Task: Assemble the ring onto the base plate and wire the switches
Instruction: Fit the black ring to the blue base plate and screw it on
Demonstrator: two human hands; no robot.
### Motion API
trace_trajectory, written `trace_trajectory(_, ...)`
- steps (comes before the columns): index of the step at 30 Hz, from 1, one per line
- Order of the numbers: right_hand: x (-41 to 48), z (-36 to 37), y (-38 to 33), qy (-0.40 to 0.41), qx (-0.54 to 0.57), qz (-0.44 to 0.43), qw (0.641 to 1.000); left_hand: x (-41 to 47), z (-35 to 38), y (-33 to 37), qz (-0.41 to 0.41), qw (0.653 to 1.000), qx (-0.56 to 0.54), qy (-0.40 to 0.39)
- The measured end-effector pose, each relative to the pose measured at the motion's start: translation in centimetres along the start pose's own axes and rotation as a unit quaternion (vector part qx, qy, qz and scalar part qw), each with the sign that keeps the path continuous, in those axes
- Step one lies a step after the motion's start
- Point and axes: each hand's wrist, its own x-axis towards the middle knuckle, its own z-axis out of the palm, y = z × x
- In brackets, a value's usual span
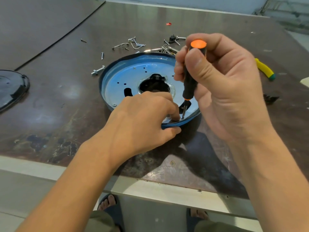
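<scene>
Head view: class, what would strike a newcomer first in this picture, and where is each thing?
The right hand grips a black screwdriver with an orange cap, upright, its tip down at the near rim of the round blue plate in mid-table. The left hand pinches that rim beside the tip. Loose screws lie scattered behind the plate.

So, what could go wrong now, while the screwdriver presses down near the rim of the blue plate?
The tip of the screwdriver stands right beside the fingers of the left hand; a slip could jab them. Only that hand, pinching the near rim, steadies the base plate, so hard pressure from the right hand might shift it.
</scene>
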Motion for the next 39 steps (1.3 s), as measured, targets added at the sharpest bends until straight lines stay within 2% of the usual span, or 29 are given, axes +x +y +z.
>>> trace_trajectory(3,0.1,-0.2,-0.2,0.009,0.009,-0.008,1.0,0.0,0.0,0.0,0.004,1.0,0.004,0.002)
trace_trajectory(8,0.5,-1.6,-0.2,0.087,0.05,-0.006,0.995,-0.1,-0.1,0.1,0.001,1.0,0.008,0.009)
trace_trajectory(15,0.2,-2.0,-0.3,-0.001,0.061,0.033,0.998,0.0,-0.1,0.1,0.0,1.0,0.011,0.002)
trace_trajectory(20,0.2,-2.0,-0.2,0.01,0.034,-0.004,0.999,0.1,-0.1,0.2,0.003,1.0,0.013,0.004)
trace_trajectory(24,0.4,-1.6,-0.1,0.052,0.027,-0.011,0.998,0.0,-0.1,0.2,0.003,1.0,0.017,0.004)
trace_trajectory(31,0.5,-1.9,-0.1,0.017,0.065,0.036,0.997,0.0,-0.1,0.2,0.002,1.0,0.015,0.004)
trace_trajectory(39,0.1,-1.3,-0.3,-0.028,0.058,0.015,0.998,0.0,0.0,0.2,0.004,1.0,0.016,0.007)
